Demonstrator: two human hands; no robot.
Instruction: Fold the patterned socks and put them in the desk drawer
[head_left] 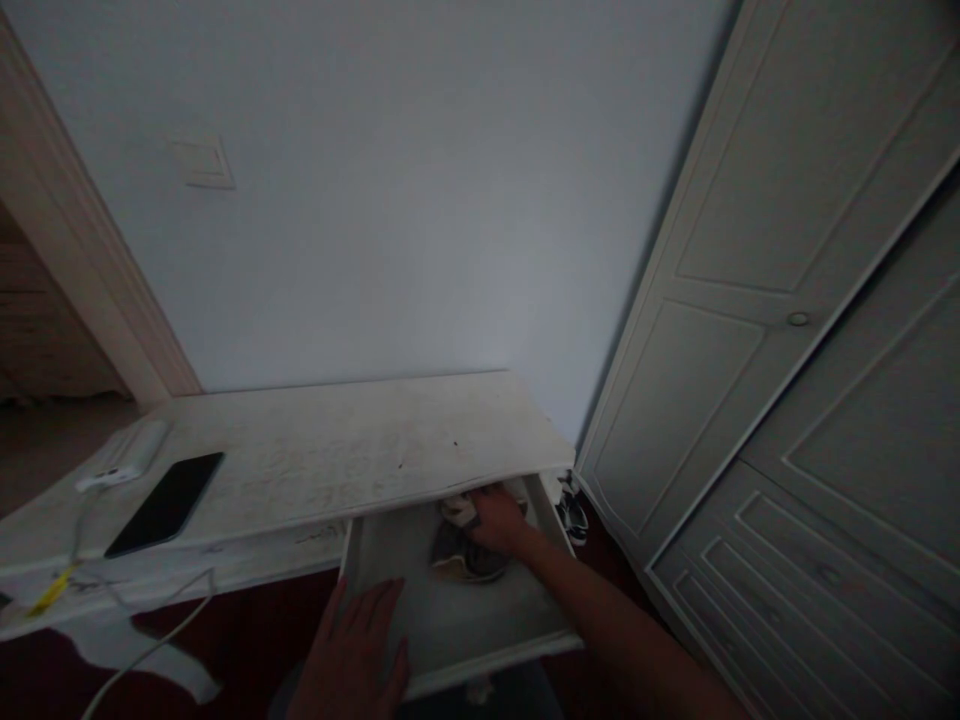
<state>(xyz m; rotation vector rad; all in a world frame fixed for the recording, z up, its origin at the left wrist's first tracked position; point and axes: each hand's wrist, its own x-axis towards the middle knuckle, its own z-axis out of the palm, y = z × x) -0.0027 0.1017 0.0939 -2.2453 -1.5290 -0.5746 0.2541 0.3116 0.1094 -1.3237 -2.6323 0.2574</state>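
A white drawer (450, 610) is pulled out from a worn white table (360, 440). Inside it, toward the back, lies a crumpled dark and beige cloth item (466, 560). My right hand (496, 518) reaches into the drawer from the right, its fingers closed on this item near the table's edge. Over the drawer's left front part is my left hand (360, 650), fingers spread and holding nothing.
On the table's left are a black phone (166, 503) and a white power strip (127, 455) with a cable. A yellow tag (51, 593) hangs at its edge. Shoes (574, 515) lie on the floor beside the wardrobe (690, 400) at right.
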